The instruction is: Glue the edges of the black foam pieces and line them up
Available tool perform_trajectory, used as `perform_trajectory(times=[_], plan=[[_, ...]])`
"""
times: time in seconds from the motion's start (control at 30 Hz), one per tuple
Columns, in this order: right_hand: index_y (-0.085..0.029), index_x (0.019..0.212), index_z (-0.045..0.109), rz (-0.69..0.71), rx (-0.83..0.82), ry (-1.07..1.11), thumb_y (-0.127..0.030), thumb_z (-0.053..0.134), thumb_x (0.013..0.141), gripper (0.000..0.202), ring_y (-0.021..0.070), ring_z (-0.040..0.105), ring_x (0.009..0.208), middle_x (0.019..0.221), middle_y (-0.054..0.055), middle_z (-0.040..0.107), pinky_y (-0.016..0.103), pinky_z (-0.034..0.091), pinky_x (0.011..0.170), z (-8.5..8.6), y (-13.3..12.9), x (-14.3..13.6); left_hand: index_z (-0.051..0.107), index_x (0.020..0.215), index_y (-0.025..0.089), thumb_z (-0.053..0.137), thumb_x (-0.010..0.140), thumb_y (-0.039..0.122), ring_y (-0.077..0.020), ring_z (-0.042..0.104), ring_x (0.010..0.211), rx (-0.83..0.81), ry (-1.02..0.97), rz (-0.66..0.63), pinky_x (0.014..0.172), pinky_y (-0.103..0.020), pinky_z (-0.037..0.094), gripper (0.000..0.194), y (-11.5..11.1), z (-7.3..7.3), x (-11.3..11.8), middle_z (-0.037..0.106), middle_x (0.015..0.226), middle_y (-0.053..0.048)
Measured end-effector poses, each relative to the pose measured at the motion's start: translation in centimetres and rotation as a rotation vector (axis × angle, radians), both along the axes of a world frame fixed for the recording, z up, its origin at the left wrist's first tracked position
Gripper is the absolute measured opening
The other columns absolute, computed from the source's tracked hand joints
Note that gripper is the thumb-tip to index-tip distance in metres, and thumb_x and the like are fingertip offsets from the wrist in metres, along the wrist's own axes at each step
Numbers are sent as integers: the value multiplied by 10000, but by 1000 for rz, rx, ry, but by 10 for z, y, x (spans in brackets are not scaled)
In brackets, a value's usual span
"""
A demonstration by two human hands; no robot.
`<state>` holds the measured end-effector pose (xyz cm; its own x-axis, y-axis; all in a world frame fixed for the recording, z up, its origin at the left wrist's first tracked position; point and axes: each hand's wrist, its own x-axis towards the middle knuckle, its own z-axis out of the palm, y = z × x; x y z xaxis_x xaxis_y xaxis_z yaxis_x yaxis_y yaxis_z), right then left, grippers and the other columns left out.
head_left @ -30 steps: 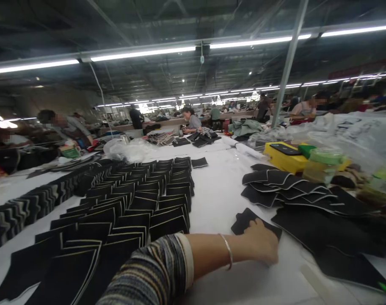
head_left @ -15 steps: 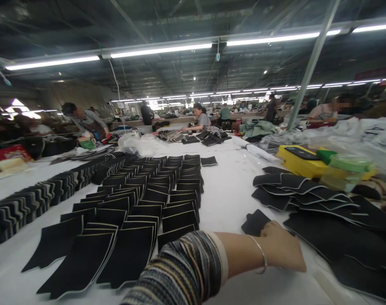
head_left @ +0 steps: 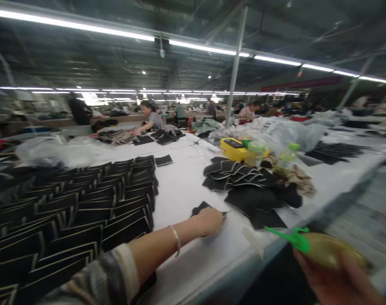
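Observation:
My left hand (head_left: pixel 210 222), with a bracelet at the wrist and a striped sleeve, is closed on a small black fabric piece (head_left: pixel 199 207) lying on the white table. Part of the piece is hidden under the fingers. At the lower right, my right hand (head_left: pixel 351 273) grips a yellowish bottle (head_left: pixel 331 250) with a green spout (head_left: pixel 299 240), tilted so the spout points left. Both hand and bottle are somewhat blurred. Beyond my left hand is a loose pile of larger black pieces (head_left: pixel 253 199).
Rows of overlapping black pieces with pale edges (head_left: pixel 94 212) cover the table's left. Behind the pile stand a yellow box (head_left: pixel 229 149), a jar with a green lid (head_left: pixel 255 153) and a green-capped bottle (head_left: pixel 287 156). A co-worker (head_left: pixel 153 118) leans over the table farther back.
The view has swung to the right. My right hand with the yellowish bottle has come into view at the lower right. My left hand stays at the small black piece.

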<state>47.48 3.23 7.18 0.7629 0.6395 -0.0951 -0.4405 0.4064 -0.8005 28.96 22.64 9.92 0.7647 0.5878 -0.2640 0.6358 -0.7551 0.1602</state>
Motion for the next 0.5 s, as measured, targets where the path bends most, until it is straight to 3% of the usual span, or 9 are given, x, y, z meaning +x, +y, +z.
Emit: perform_trajectory(times=[0.1, 0.27, 0.37, 0.5], plan=[[-227, 995, 660, -19, -34, -96, -380, 863, 561, 503, 228, 642, 841, 962, 30, 664, 328, 588, 678, 8, 6, -12, 663, 1055, 76, 395, 836, 165, -355, 649, 916, 10, -4, -58, 785, -451, 518, 357, -10, -8, -18, 673, 989, -226], [-240, 1116, 582, 26, -151, -600, -397, 835, 632, 568, 241, 608, 878, 983, 29, 636, 324, 530, 752, 12, 23, -29, 412, 1405, 145, 354, 858, 226, -338, 647, 962, -15, -19, -97, 827, -464, 512, 556, -10, -13, -32, 662, 1088, -185], [-240, 1113, 574, 25, -220, -865, -421, 819, 656, 550, 247, 597, 915, 1012, 29, 624, 328, 486, 825, 13, 32, -32, 379, 1434, 218, 362, 854, 255, -330, 654, 955, -47, 12, -82, 821, -444, 519, 580, -7, -12, -28, 664, 1094, -164], [-244, 1136, 552, 43, -274, -1077, -457, 785, 699, 539, 249, 583, 957, 1076, 34, 601, 336, 458, 849, 14, 45, -32, 437, 1401, 195, 342, 846, 225, -341, 656, 950, -51, 12, -75, 821, -458, 518, 564, -8, -8, -22, 674, 1057, -175]])
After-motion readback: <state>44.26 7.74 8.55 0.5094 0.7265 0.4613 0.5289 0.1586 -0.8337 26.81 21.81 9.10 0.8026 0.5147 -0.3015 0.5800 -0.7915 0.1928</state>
